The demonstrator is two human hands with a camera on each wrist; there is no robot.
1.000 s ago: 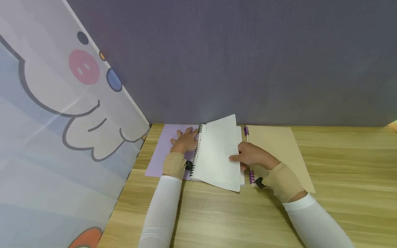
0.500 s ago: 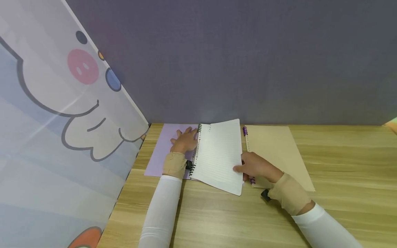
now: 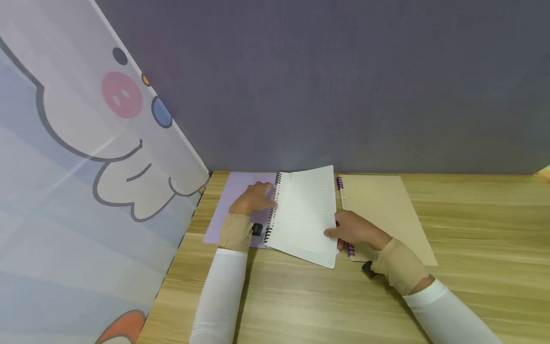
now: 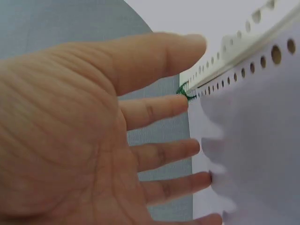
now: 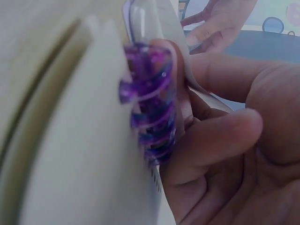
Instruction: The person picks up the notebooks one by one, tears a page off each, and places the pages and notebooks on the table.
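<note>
A spiral notebook lies unfolded in the head view, its lilac cover on the left and a lined white page on the right. Black rings join the two. My left hand hovers over or lightly touches the lilac side beside the rings. In the left wrist view its fingers spread loosely, thumb apart, fingertips close to the punched sheet. My right hand pinches the page's right edge, thumb on top, other fingers mostly hidden beneath. That page bows up from the sheets below.
A second notebook with a beige cover lies just right, partly under my right wrist. Its purple coil is close to my right fingers. A grey panel stands behind the wooden table; a cartoon-printed wall borders the left.
My right hand has moved slightly right and nearer, drawing the page's edge along. My left hand, earlier spread flat on the lilac side, has shifted and its fingers are drawn in.
</note>
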